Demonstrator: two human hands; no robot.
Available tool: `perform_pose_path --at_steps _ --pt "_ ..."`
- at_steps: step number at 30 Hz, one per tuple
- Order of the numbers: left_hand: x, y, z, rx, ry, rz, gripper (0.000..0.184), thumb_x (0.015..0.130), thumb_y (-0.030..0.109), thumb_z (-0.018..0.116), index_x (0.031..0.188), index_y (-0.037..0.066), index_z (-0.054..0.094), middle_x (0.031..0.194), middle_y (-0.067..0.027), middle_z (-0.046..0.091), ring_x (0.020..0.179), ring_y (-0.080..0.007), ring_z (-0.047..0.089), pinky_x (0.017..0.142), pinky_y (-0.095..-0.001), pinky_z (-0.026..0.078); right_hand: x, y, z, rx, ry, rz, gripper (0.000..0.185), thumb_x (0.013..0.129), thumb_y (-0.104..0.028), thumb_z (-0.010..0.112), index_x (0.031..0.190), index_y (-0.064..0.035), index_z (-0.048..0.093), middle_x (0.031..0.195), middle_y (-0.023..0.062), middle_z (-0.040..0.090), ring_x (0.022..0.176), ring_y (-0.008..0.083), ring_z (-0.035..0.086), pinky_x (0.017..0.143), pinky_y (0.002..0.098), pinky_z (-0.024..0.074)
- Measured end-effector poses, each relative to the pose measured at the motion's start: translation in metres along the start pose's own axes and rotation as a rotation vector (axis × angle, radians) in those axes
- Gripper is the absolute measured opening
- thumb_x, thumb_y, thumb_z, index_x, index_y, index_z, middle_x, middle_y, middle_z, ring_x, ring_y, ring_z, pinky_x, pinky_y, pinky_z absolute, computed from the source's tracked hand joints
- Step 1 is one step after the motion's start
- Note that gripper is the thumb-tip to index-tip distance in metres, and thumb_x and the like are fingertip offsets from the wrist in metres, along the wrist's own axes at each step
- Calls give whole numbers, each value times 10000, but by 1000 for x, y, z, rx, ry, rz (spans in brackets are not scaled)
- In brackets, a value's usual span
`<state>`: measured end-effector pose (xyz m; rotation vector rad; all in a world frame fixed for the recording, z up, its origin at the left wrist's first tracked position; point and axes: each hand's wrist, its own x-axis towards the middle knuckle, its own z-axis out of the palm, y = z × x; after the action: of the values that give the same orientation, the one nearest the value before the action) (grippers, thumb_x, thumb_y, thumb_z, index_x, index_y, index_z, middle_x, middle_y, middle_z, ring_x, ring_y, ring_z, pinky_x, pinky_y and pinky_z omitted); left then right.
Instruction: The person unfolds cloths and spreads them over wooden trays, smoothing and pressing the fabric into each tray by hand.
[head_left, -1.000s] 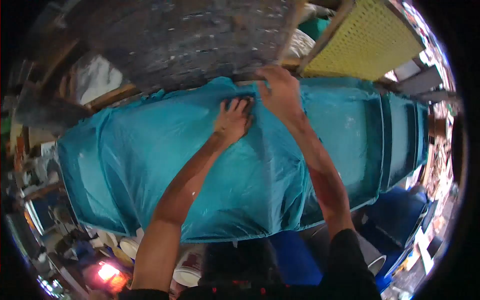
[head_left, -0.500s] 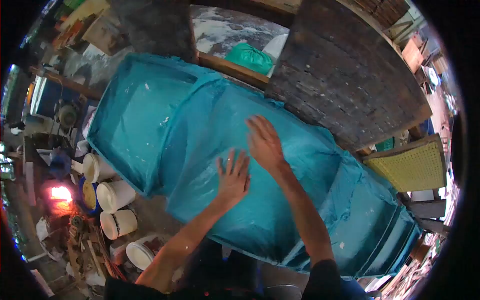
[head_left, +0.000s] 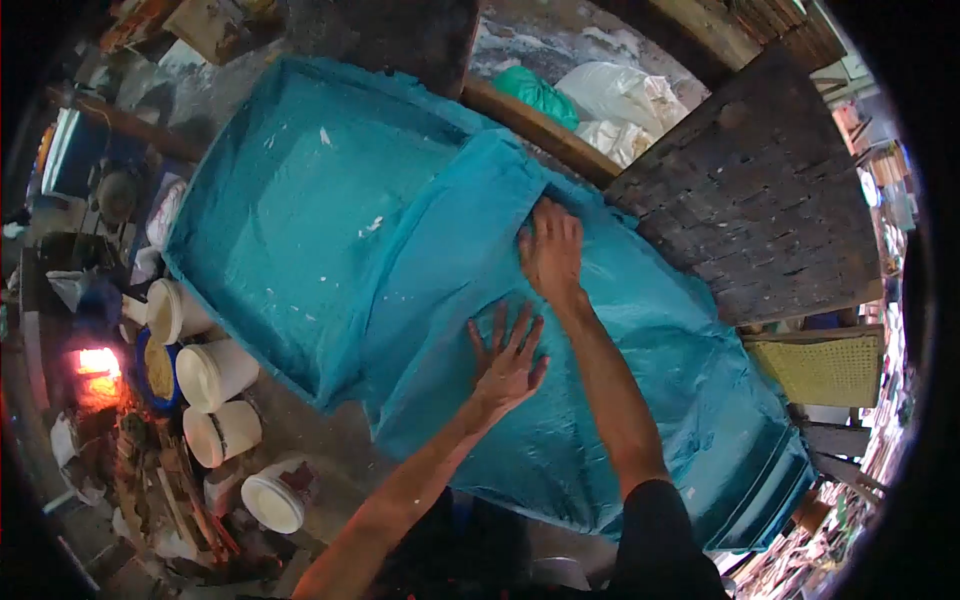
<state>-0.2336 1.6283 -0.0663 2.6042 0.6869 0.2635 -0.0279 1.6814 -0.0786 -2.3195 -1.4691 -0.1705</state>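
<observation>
A blue-green plastic sheet drapes over a long, shallow-edged surface and runs diagonally across the view, with wrinkles and an overlapping fold near its middle. My left hand lies palm down on the sheet, fingers spread apart. Farther forward, my right hand rests on the sheet beside the fold's edge, its fingers slightly bent. The fingertips of that hand are partly in shadow, and no separate object shows in either hand. Small white flecks dot the sheet's left part.
Several white buckets stand at the left, near a glowing fire opening. Dark boards border the far side. Behind a wooden beam are a green bag and pale sacks. A yellow perforated panel leans at the right.
The view has shifted. My right hand has moved to the sheet's fold and its fingers bend more. My left hand stays flat, and the sheet near the fold is more wrinkled.
</observation>
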Motion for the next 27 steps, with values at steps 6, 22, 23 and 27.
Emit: perform_pose_path --at_steps 6,22,23,27 --pt "-60 -4 -82 -234 117 130 533 914 254 714 1393 83 555 1545 -134 433 1461 -366 378 1158 -664 297 1 15 5 85 -51 15 420 994 -184 571 1361 20 559 1385 213 580 1293 405 516 1113 523 378" --pt "-230 -117 -128 -1045 248 -1115 256 996 294 722 1008 70 599 828 69 436 825 -45 411 691 -260 390 -218 -171 -57 449 -637 -655 500 948 -126 560 1447 -157 571 1533 26 526 1464 233 418 1138 441 398" --pt "-239 -114 -136 -928 284 -1050 245 988 260 734 1031 63 596 845 67 417 822 -48 404 688 -243 385 -220 -173 -50 421 -638 -683 513 941 -128 564 1453 -156 559 1534 31 518 1452 237 428 1127 445 406" --pt "-230 -80 -165 -999 478 -858 270 960 146 757 1134 40 580 916 44 402 840 -59 408 727 -216 394 -212 -165 -53 253 -613 -729 552 920 -134 574 1470 -156 524 1539 47 492 1413 250 456 1094 458 430"
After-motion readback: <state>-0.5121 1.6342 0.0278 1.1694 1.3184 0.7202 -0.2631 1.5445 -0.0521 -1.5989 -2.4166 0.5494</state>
